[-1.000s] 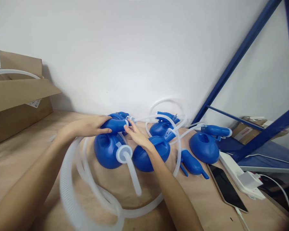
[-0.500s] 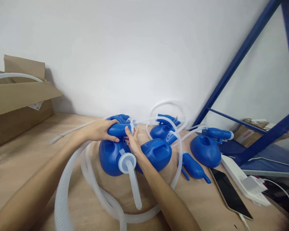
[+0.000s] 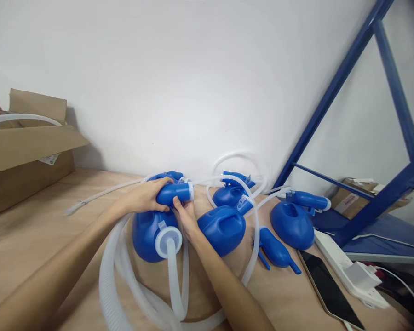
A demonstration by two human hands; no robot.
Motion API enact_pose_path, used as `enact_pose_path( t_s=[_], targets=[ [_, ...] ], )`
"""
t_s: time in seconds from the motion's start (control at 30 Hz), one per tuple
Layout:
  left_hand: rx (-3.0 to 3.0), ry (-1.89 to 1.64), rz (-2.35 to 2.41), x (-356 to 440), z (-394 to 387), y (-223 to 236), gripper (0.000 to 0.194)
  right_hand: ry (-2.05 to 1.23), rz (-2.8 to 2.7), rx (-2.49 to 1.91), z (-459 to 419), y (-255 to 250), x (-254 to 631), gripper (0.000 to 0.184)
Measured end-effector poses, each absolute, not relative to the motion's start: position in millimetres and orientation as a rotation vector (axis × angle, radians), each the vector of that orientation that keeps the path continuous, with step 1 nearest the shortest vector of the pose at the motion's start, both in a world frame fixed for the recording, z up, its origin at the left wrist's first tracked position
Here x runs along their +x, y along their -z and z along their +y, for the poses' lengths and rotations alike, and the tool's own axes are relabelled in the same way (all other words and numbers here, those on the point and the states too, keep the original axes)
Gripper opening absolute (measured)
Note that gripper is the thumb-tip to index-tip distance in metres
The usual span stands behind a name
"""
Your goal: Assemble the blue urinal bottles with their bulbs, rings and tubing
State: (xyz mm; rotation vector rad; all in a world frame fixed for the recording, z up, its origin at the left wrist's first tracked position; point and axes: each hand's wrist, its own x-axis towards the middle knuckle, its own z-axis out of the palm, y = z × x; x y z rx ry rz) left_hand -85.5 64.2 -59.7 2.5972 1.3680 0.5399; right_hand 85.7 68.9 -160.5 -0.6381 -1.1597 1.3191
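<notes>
While the left hand (image 3: 148,194) clasps the blue tubular funnel (image 3: 174,194), the right hand (image 3: 187,217), grip unclear, should steady its three-o'clock white rim (image 3: 191,191).

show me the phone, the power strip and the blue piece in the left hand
Phone (image 3: 331,289), head view, on its dark screen.
Power strip (image 3: 334,254), head view, on its white body.
Held blue piece (image 3: 179,190), head view, on its rounded side.

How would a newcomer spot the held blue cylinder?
From the cardboard box at left, move right across the table to the left hand and right hand. Both touch a blue cylinder with a whitish rim. Unlike its blue neighbours, it is visibly gripped.
</notes>
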Motion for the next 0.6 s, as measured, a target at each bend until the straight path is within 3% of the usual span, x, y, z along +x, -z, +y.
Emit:
enact_pose_path(
  t_s=[0.4, 0.6],
  targets=[
    [2.487, -0.294, 1.265, -122, 65, 41, 0.08, -1.36, -1.438, -0.714, 81, 169, 111, 0.057],
    [2.488, -0.448, 1.285, -118, 54, 32, 0.079, -1.131, -1.49, -0.742, 79, 141, 123, 0.036]
  ],
)
